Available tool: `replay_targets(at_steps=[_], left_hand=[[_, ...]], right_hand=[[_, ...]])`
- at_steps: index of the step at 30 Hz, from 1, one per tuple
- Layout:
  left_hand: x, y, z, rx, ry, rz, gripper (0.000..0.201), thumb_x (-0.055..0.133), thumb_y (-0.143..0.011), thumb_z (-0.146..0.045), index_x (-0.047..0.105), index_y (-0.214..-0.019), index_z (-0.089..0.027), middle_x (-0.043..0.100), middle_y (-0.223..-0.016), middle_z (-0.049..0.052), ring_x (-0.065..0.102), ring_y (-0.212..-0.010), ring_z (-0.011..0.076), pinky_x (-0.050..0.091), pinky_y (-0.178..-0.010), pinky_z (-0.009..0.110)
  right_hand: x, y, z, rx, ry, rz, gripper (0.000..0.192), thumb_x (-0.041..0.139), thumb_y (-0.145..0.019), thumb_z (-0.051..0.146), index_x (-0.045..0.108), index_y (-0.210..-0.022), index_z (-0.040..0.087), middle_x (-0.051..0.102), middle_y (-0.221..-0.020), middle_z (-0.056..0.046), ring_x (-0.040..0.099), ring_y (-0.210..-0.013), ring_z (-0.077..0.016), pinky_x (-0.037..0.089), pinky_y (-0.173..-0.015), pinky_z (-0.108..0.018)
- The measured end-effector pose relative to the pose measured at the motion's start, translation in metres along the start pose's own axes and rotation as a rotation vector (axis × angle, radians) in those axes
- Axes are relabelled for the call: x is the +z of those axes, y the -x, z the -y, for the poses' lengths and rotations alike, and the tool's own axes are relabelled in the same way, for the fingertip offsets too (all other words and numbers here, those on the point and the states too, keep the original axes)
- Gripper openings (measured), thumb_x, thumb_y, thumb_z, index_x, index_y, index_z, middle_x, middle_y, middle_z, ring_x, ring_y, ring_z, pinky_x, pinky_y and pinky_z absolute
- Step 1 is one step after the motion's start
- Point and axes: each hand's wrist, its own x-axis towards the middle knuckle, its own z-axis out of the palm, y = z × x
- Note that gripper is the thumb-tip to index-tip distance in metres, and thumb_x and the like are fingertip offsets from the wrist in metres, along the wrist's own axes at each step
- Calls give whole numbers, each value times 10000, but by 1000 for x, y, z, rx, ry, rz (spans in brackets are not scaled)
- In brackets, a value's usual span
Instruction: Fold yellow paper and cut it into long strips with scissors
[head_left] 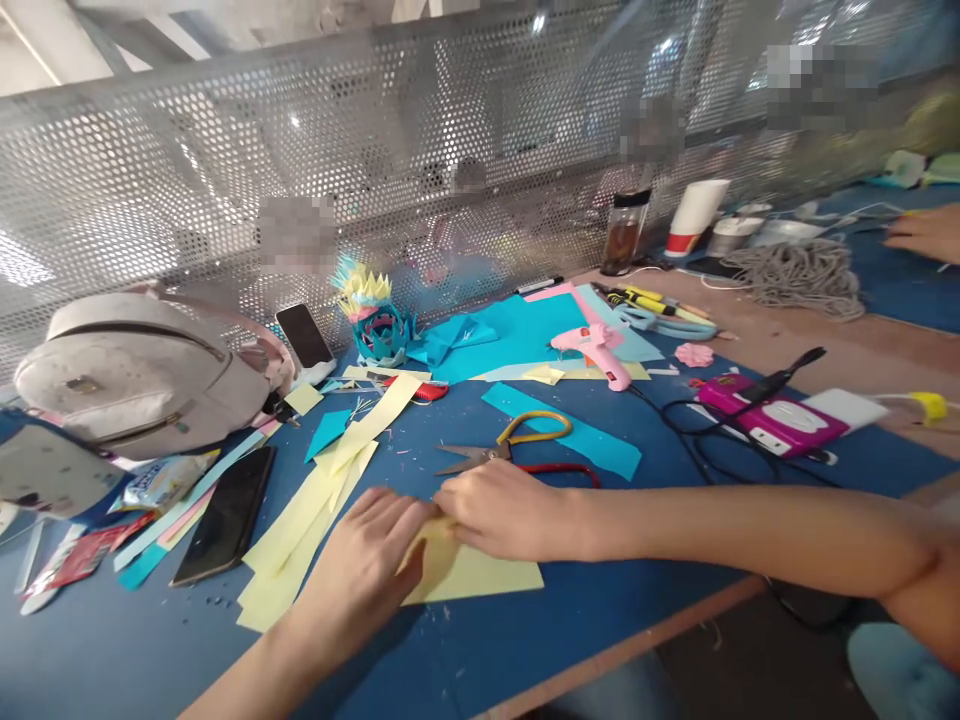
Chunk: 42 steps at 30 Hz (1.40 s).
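Observation:
Both hands meet on a sheet of yellow paper (491, 578) lying near the table's front edge. My left hand (371, 550) is closed on the paper's left side, its thumb bent toward the sheet. From the right, my right hand (514, 510) comes in with curled fingers pressed on the paper's top edge, touching the left fingertips. Scissors (536, 430) with one yellow and one red handle lie just behind the right hand. Several yellow paper strips (300, 530) are spread beside the left hand. A blue paper strip (562, 430) lies behind the scissors.
A pink glue gun (600, 352) and a magenta power strip (772, 415) with black cable lie to the right. Behind stand a paper craft (379, 325) and blue paper sheets (517, 330). Leftward are a phone (225, 515) and backpack (142, 375). Another person's hand (926, 235) shows far right.

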Motion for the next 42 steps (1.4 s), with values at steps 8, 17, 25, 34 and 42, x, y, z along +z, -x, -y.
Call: replay_targets(at_steps=[8, 17, 25, 34, 42], left_hand=[[0, -5, 15, -570, 429, -866, 855, 841, -700, -319, 377, -1417, -286, 402, -1466, 128, 395, -1378, 319, 366, -1111, 499], [11, -38, 1, -1056, 1590, -435, 786, 912, -572, -341, 580, -1256, -139, 735, -1108, 161, 731, -936, 344, 600, -772, 386], [18, -29, 12, -1067, 1643, -295, 594, 883, -630, -442, 695, -1068, -86, 779, -974, 176, 753, -872, 337, 606, -694, 330], [29, -29, 14, -1009, 1299, -318, 457, 864, -641, -461, 729, -949, -152, 797, -905, 110, 766, -813, 312, 607, -617, 308], [32, -28, 18, -1024, 1404, -359, 505, 861, -648, -458, 737, -1001, -118, 795, -923, 120, 759, -794, 296, 603, -686, 321]], right_hand=[[1, -5, -12, 228, -745, -342, 207, 558, -918, 331, 485, -785, 190, 528, -668, 33, 493, -600, -123, 317, -528, -228], [14, -17, -9, 192, -1186, -446, 322, 620, -884, 350, 604, -1134, 149, 707, -1075, -107, 679, -1005, -268, 547, -791, -340], [17, -26, -19, 107, -1247, -343, 393, 677, -848, 435, 651, -1103, 136, 716, -998, -87, 665, -984, -266, 546, -775, -333], [27, -32, -33, 238, -1185, -289, 324, 573, -913, 453, 608, -985, 139, 583, -707, 8, 523, -544, -122, 404, -455, -216], [22, -29, -32, 169, -1061, -304, 234, 583, -900, 341, 601, -795, 133, 451, -632, 44, 384, -570, -85, 299, -484, -197]])
